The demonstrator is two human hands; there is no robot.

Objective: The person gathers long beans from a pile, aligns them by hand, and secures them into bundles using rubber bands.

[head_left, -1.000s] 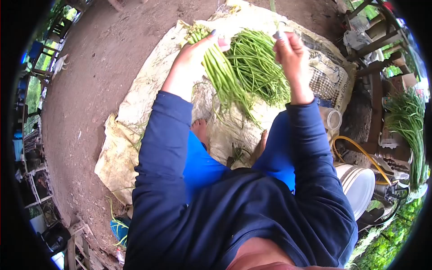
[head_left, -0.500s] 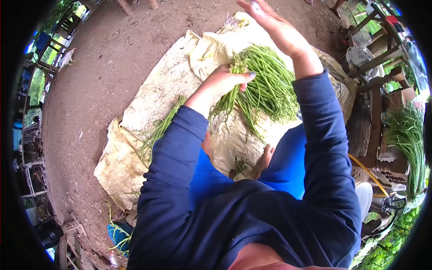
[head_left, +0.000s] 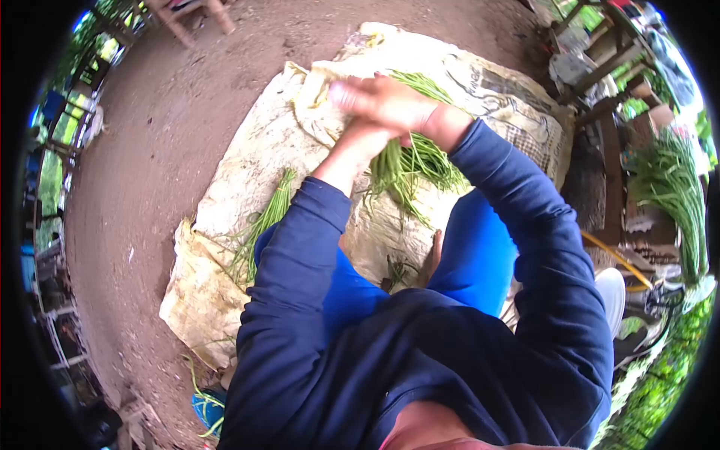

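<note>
My left hand [head_left: 360, 144] is closed around a bundle of green string beans [head_left: 386, 171], whose lower ends hang below the fist. Its fingers are mostly covered by my right hand [head_left: 397, 105], which lies flat across the top of the bundle, fingers stretched out and slightly blurred. Behind both hands spreads a larger pile of string beans [head_left: 439, 166], partly hidden by my right wrist. A smaller bunch of beans [head_left: 266, 225] rests beside my left forearm.
Pale woven sacks [head_left: 251, 165] cover the dirt ground [head_left: 142, 180] beneath the beans. At the right, more long beans [head_left: 671, 195] hang over a wooden structure. A blue object [head_left: 208, 409] with bean strands sits lower left, and wooden legs [head_left: 176, 26] stand at the top.
My right hand has come down from its raised position at upper right onto the top of the bundle. My left hand still grips the beans. The view has shifted slightly.
</note>
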